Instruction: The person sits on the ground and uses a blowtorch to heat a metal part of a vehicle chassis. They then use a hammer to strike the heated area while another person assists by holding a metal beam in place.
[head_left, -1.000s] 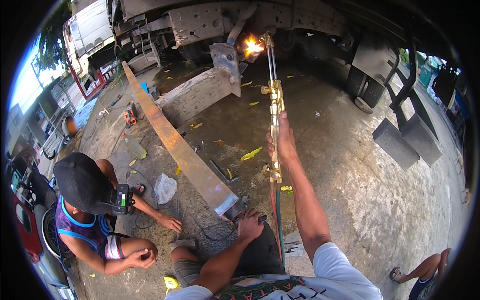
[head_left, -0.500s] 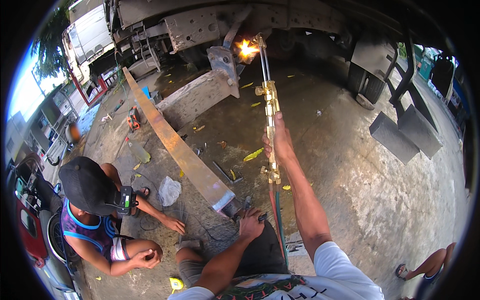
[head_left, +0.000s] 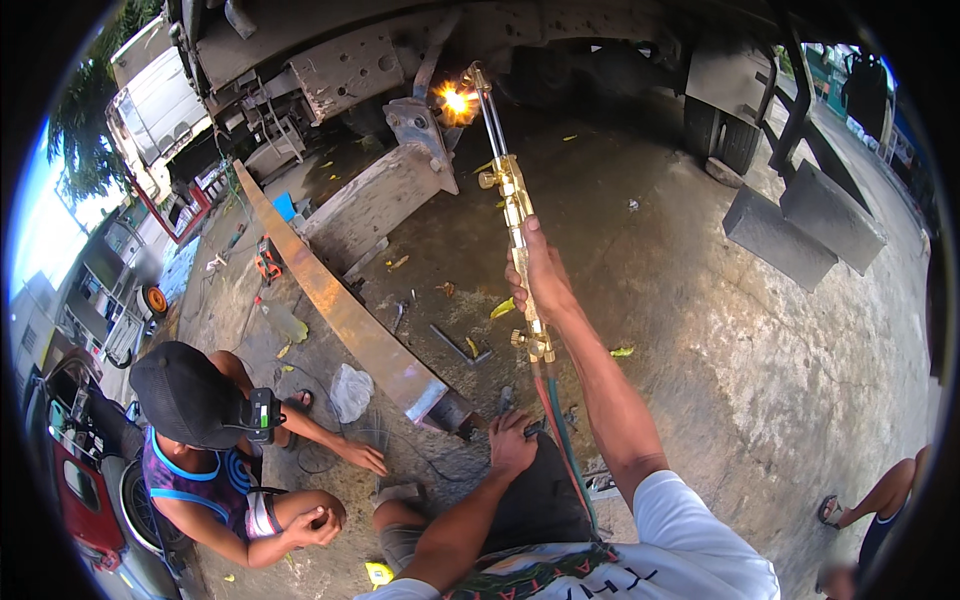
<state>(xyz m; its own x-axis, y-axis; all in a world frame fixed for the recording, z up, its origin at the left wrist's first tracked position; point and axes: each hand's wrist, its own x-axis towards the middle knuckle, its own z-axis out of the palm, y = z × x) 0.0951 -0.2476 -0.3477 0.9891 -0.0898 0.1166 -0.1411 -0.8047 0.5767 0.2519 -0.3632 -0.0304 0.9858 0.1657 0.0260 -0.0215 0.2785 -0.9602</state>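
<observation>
My right hand (head_left: pixel 535 268) is closed round a brass cutting torch (head_left: pixel 515 190) with red and green hoses. Its steel tip points up under the truck, where a bright flame and sparks (head_left: pixel 458 100) glow beside a bracket (head_left: pixel 412 124) on a grimy beam (head_left: pixel 370 193). My left hand (head_left: pixel 512 443) is low, beside my dark-clad knee and the end of a long rusty steel bar (head_left: pixel 315 285), its fingers closed on a small dark object (head_left: pixel 533 428).
A person in a cap (head_left: pixel 210 450) crouches at left beside a parked motorbike (head_left: pixel 80 470). Tools (head_left: pixel 268 258), a plastic bag (head_left: pixel 352 392) and cables lie on the concrete. At right are truck steps (head_left: pixel 780 238) and another person's leg (head_left: pixel 870 495). The truck chassis (head_left: pixel 340 75) spans the top.
The torch, my right hand and the flame have shifted left in the view, with the tip angled more leftward. The crouched person and bar appear lower and further right.
</observation>
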